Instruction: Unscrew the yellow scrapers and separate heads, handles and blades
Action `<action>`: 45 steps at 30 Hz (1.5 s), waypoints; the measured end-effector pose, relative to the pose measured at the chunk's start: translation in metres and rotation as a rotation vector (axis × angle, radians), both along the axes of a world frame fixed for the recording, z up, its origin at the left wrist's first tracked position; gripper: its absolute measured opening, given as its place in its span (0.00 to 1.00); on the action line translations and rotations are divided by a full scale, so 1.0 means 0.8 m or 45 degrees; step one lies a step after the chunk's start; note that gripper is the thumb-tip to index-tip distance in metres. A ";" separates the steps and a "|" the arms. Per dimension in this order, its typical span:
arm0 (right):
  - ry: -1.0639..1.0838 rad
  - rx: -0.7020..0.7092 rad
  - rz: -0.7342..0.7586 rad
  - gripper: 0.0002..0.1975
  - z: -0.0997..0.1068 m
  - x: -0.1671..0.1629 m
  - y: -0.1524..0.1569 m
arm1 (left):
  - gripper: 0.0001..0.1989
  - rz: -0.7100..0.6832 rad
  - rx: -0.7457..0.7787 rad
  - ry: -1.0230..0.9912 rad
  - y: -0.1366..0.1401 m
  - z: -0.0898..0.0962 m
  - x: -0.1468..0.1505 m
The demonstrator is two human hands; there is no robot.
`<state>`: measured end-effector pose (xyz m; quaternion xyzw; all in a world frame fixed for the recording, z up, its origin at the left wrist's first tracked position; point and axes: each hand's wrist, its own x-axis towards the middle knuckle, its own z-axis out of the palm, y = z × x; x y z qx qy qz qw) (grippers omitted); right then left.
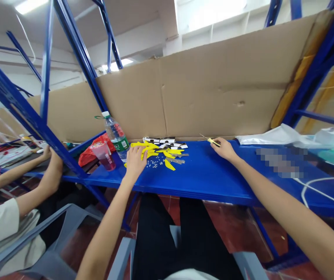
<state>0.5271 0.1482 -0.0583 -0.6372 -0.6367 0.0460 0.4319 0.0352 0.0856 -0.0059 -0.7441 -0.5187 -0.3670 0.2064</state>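
My left hand [136, 160] lies on a heap of yellow plastic pieces [147, 147], fingers stretched out and apart over them. Whether a piece is pinched beneath the fingertips is hidden. In my right hand [224, 149] is a screwdriver [214, 142] with a yellow and black handle, its thin shaft pointing up and left. Small clear bits [155, 164] are scattered in front of the heap, beside a loose yellow piece [169, 165]. Black-and-white parts [159, 140] lie behind it, and flat grey translucent strips [176, 160] to its right.
Left of the heap stand a water bottle [116, 136] and a cup of red drink [104, 155], near a red bag [86, 157]. Cardboard [213, 85] walls the blue table's [184, 182] back. Plastic bags [267, 137] and a white cable [315, 181] lie right. A co-worker's arms [42, 177] are at left.
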 end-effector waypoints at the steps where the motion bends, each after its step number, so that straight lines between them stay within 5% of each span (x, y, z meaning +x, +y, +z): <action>1: 0.035 0.019 -0.014 0.12 0.002 0.000 0.000 | 0.13 -0.028 0.033 -0.102 -0.011 -0.012 -0.005; 8: 0.339 0.158 0.071 0.31 0.007 -0.011 -0.009 | 0.10 -0.061 0.062 -0.527 -0.047 -0.075 -0.032; 17: 0.276 0.150 -0.005 0.21 0.000 -0.012 -0.003 | 0.09 -0.053 0.145 -0.429 -0.074 -0.097 -0.025; 45: 0.260 0.180 0.008 0.25 -0.018 -0.007 0.013 | 0.11 -0.041 0.017 -0.380 -0.086 -0.093 -0.019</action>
